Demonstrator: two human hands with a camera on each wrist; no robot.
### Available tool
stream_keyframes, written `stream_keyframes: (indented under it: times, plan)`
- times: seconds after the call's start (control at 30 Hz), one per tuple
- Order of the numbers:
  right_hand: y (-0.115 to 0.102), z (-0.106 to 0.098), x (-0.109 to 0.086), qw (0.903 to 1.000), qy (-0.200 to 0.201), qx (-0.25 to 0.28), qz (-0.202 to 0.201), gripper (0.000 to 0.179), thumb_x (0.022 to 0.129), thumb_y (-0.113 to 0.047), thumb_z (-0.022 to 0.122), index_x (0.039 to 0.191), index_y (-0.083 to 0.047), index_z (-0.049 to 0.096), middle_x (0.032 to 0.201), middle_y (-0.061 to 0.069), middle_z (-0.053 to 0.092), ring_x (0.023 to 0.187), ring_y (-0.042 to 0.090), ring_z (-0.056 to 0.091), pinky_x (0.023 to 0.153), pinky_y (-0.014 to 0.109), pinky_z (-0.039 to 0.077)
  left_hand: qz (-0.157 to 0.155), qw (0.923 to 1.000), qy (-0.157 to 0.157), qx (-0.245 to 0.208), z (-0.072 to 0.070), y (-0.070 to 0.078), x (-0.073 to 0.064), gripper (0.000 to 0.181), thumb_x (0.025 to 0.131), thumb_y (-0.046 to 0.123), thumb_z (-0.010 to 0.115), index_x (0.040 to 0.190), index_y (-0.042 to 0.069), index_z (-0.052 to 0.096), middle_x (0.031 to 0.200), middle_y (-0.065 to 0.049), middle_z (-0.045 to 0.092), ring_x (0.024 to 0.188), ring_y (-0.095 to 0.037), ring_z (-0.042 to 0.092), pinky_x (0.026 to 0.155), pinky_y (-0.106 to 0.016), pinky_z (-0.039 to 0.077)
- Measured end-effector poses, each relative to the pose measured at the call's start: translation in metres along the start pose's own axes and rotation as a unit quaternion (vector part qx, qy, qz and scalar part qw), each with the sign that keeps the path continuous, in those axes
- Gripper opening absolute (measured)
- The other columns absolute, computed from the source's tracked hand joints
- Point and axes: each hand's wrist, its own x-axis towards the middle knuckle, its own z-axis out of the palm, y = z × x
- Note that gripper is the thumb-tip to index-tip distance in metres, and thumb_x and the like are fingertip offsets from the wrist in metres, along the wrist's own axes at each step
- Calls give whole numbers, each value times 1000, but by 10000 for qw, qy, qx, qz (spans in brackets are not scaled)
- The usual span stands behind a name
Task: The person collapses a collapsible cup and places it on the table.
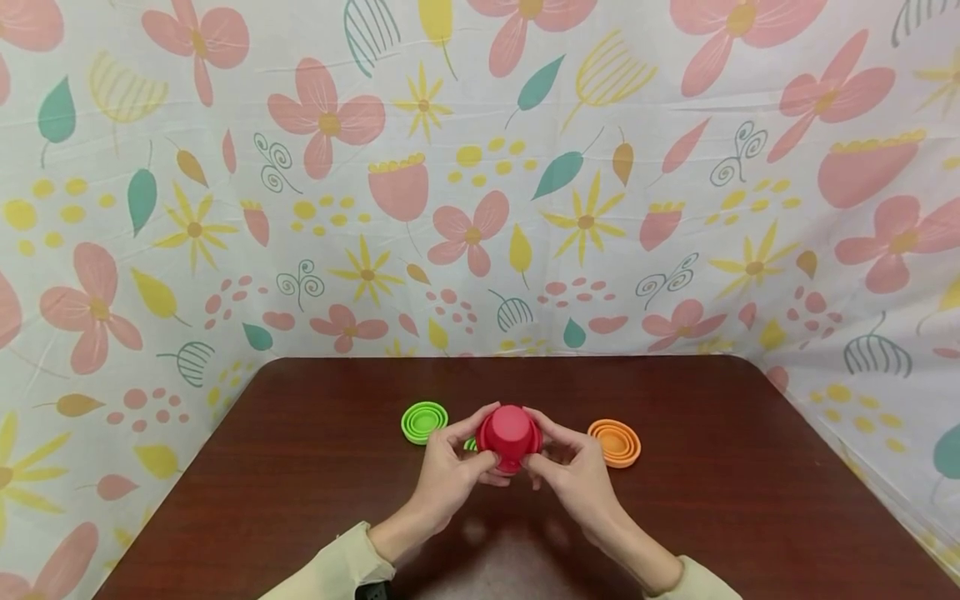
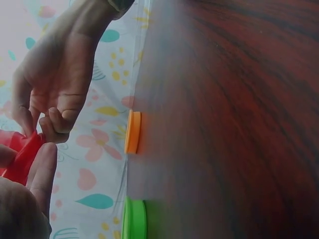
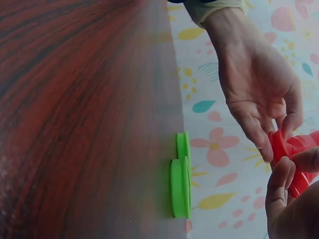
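Both hands hold a red collapsible cup [image 1: 512, 433] above the table, its narrow end facing up toward the head camera. My left hand [image 1: 450, 467] pinches the rim on one side, thumb in front and fingers behind. On the other side my right hand [image 1: 576, 475] grips the rim the same way. In the left wrist view the red cup [image 2: 22, 157] shows partly between the fingers; in the right wrist view the red cup [image 3: 294, 159] is cut off by the frame edge.
On the dark wooden table [image 1: 337, 500] lie a flattened green ringed cup [image 1: 424, 422] at left and an orange one [image 1: 614, 442] at right. A second green piece [image 1: 470, 444] is mostly hidden behind the left hand. A flowered cloth [image 1: 480, 183] hangs behind.
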Motion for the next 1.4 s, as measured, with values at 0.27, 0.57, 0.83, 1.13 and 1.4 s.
stream_keyframes:
  times: [0.27,0.57,0.83,1.13,1.4]
  plan:
    - [3,-6,0,9991,-339,196,-167,57,89,5,78,145,-3,64,94,16,71,66,25,63,60,34,61,107,9990,-418,-112,-7,-1,3,63,92,-14,62,152,5,56,145,-20,61,90,-40,77,75,-51,64]
    - [6,-21,3,9916,-1200,361,-311,66,92,1,77,153,-5,55,107,13,72,73,21,64,64,35,63,-95,9861,-1572,-530,-23,4,7,68,98,-8,66,160,6,44,147,-21,57,99,-37,76,83,-55,62]
    - [5,-25,4,9885,-1429,484,-104,60,100,-4,69,157,-6,50,109,15,69,73,21,65,68,38,64,-244,9826,-1743,-586,-27,8,4,66,100,-4,64,162,7,42,148,-22,56,105,-50,71,80,-56,62]
    - [4,-23,4,9859,-1262,918,604,52,106,-14,64,154,1,50,98,12,66,73,18,64,67,30,61,-241,9840,-1655,-619,-27,4,3,53,108,8,58,159,3,45,144,-23,58,100,-42,75,72,-55,63]
    - [2,-21,4,9869,-1178,899,636,48,106,-15,65,149,5,55,82,11,70,69,18,63,60,29,58,-47,9947,-942,-399,-19,5,2,43,105,7,64,147,-1,59,118,-16,61,88,-27,76,68,-56,63]
